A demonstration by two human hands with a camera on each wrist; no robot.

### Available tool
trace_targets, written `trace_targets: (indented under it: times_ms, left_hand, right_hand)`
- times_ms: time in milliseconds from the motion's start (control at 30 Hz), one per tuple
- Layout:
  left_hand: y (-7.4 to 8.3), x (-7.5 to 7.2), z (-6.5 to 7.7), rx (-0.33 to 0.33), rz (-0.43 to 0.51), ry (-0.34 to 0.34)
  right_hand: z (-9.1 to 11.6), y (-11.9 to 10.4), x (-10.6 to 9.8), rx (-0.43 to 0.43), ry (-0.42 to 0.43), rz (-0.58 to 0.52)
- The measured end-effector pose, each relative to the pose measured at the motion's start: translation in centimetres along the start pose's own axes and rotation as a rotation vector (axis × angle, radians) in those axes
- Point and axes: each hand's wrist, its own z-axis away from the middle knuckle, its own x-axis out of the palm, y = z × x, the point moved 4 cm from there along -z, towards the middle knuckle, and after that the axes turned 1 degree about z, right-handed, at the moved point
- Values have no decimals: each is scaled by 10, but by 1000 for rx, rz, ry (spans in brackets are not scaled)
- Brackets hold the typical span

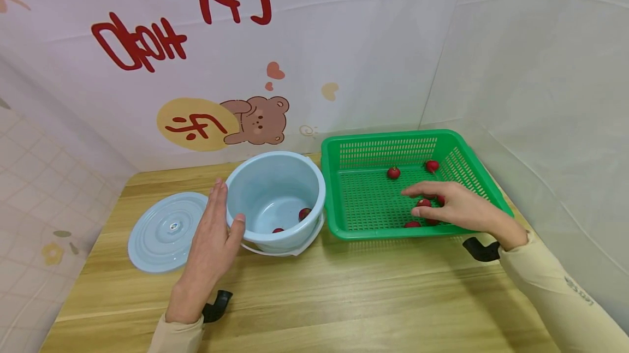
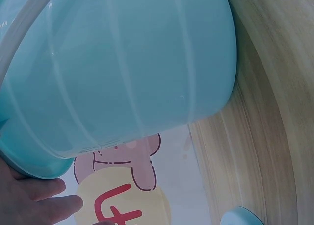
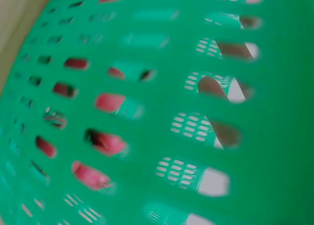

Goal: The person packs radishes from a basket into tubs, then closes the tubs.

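Note:
A light blue bucket (image 1: 314,178) stands mid-table with a couple of red radishes (image 1: 304,213) in its bottom. My left hand (image 1: 211,249) lies along the bucket's left rim, fingers straight and thumb near the front edge. The bucket's side (image 2: 122,63) fills much of the left wrist view. Over the right part of a green plastic basket (image 1: 393,234), my right hand (image 1: 457,207) reaches in with thumb and fingers apart. Below its fingers is a radish (image 1: 424,203), with several others around. The right wrist view shows the basket's slotted wall (image 3: 171,92), with radishes (image 3: 105,141) behind it.
A round light blue lid (image 1: 167,233) lies on the wooden table (image 1: 344,298), left of the bucket. The bucket's handle (image 1: 295,252) hangs down in front, close to the basket. Behind is a white printed curtain (image 1: 383,69); another pale sheet (image 1: 550,96) borders the right side.

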Motion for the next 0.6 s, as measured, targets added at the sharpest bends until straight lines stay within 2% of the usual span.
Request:
trace_targets:
  times_ms: [133,300,433,600]
  left_hand:
    - [0,0,0,-3,1,-1]
    - [1,-1,1,-7,2,-6]
    - [0,0,0,-8,1,-6]
    - [0,0,0,-1,3,-2]
  right_hand:
    - [-3,8,5,46,-68,-5]
    - [-8,14,10,65,-148,3]
    - [-11,20,14,56,-229,16]
    - [-15,26,19,-4,-320,18]
